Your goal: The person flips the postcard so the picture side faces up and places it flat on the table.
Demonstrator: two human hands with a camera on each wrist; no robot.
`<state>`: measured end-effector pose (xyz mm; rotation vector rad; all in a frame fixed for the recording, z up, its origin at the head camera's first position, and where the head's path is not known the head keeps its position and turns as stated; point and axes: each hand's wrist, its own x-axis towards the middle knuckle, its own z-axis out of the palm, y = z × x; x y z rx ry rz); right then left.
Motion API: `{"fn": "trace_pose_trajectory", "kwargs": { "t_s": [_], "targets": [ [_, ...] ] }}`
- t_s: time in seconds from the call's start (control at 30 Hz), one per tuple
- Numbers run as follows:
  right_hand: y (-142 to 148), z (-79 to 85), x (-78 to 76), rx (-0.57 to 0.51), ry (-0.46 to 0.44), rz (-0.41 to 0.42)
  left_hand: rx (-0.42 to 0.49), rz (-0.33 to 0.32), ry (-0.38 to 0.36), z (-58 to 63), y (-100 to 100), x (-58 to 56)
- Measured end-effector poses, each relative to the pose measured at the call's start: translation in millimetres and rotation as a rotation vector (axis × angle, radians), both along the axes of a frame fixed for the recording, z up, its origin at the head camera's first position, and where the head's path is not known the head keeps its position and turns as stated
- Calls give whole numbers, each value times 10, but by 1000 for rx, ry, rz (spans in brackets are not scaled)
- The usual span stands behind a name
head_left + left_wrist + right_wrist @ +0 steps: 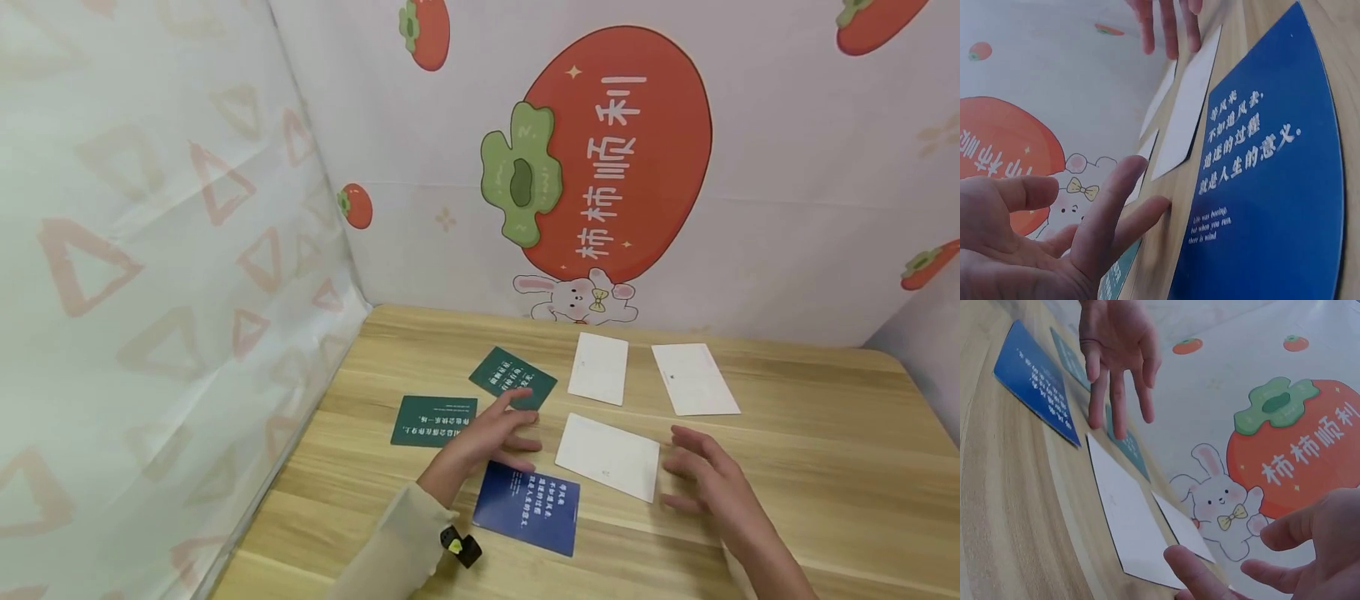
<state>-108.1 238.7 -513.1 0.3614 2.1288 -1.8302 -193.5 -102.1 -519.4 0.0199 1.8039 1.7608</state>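
Over the cards my left hand (491, 435) hovers with spread, slightly bent fingers and holds nothing. Just below it lies a blue card (527, 510) with white writing. A green card (431, 419) is partly covered by that hand, and a second green card (513, 377) lies beyond its fingertips. My right hand (708, 479), fingers loosely apart and holding nothing, is right of a blank-looking white card (607, 457). In the right wrist view both hands show, the left hand (1121, 353) above the cards.
Two more white cards, one upright (598, 368) and one slanted (695, 379), lie at the back of the wooden table (817, 450). Behind stands a backdrop (420, 275) printed with persimmons and a rabbit. A patterned curtain (187, 333) borders the left side.
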Motion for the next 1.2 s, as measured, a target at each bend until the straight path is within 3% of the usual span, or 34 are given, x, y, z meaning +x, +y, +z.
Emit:
{"fn": "trace_pose_trajectory", "kwargs": {
  "t_s": [0.23,0.57,0.77,1.2],
  "targets": [
    [-21,-25,1,-123,-20,-6,77,-2,-74,-3,67,-10],
    [-87,-98,-40,-215,-102,-17,102,-67,-87,-67,122,2],
    [-91,-113,-66,-212,-103,-22,123,-40,-98,-68,179,-13],
    [-103,-147,-57,-188,-86,2,26,-81,36,-157,319,12]
  ]
}}
